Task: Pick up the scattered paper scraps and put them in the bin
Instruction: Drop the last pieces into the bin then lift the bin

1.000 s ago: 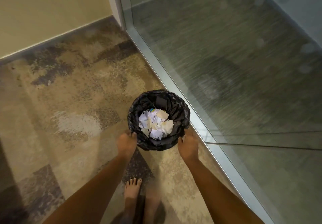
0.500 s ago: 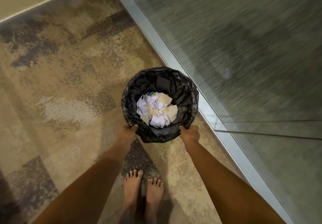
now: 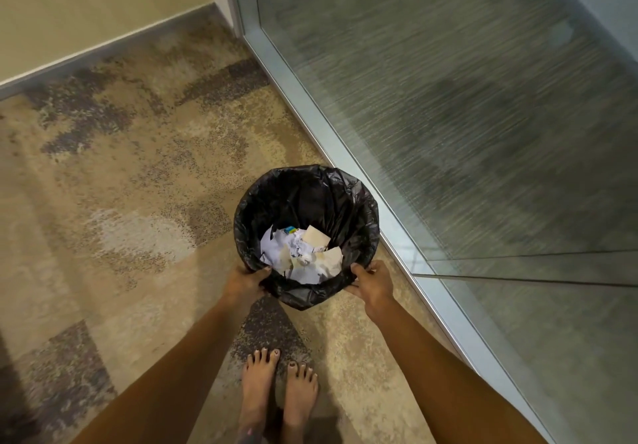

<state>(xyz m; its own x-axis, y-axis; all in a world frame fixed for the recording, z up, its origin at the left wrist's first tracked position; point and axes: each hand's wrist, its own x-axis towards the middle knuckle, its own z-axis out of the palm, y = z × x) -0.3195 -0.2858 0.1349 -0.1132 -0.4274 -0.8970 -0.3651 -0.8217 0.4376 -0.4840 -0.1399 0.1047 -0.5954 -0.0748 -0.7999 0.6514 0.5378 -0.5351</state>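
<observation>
From the head view I look down at a round bin (image 3: 359, 209) lined with a black plastic bag (image 3: 310, 198), just below the centre of the frame. The bag folds out over the rim and hangs crinkled down the near side. In the bottom of the bin lie the paper scraps (image 3: 300, 254): a heap of white and pale cream pieces, some crumpled, some flat, with one small bit showing blue and yellow at the far edge of the heap. The pile covers the floor of the bin and reaches only a little way up the wall; the upper part of the liner is bare and dark.

My left hand (image 3: 243, 281) is closed on the near-left edge of the bin, fingers curled over the bag at the rim. My right hand (image 3: 371, 281) is closed on the near-right edge in the same way, thumb on top of the rim. Both forearms run down to the lower corners of the frame.

The bin stands on a mottled tan and grey carpet (image 3: 121, 202), just beside the metal base rail (image 3: 345, 153) of a glass partition (image 3: 466, 115) that fills the right side of the frame. My two bare feet (image 3: 276, 385) stand on the carpet at the bottom centre. A cream wall (image 3: 86, 5) fills the upper left.
</observation>
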